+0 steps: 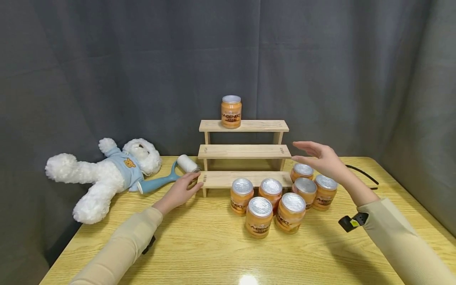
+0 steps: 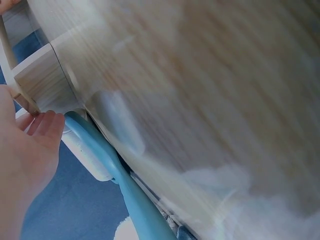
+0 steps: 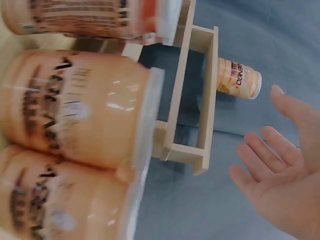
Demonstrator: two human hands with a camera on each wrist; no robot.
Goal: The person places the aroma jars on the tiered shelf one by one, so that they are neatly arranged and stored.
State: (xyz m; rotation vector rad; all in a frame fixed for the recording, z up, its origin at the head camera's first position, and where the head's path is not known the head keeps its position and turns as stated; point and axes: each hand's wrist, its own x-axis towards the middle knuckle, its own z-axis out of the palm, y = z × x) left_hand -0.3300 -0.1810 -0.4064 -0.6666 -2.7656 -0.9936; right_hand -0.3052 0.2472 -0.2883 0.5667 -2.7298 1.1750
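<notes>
A three-tier wooden shelf stand (image 1: 246, 151) stands at the middle of the table. On its top step, left of centre, an orange jar (image 1: 231, 113) with a silvery lid is upright. My left hand (image 1: 178, 192) holds the left end of the bottom step, thumb and fingers on either side of the board end. My right hand (image 1: 322, 158) hovers beside the middle step's right end, above the jars, with nothing in it; its fingers are spread apart in the right wrist view. Several matching jars (image 1: 259, 217) stand upright in front of the stand and at its right.
A white plush bear (image 1: 103, 172) in a blue shirt lies at the left. Between it and the stand is a lint roller (image 1: 156, 184) with a blue handle. A black cable (image 1: 363, 173) lies at the back right. Grey curtain (image 1: 178, 71) hangs behind the table.
</notes>
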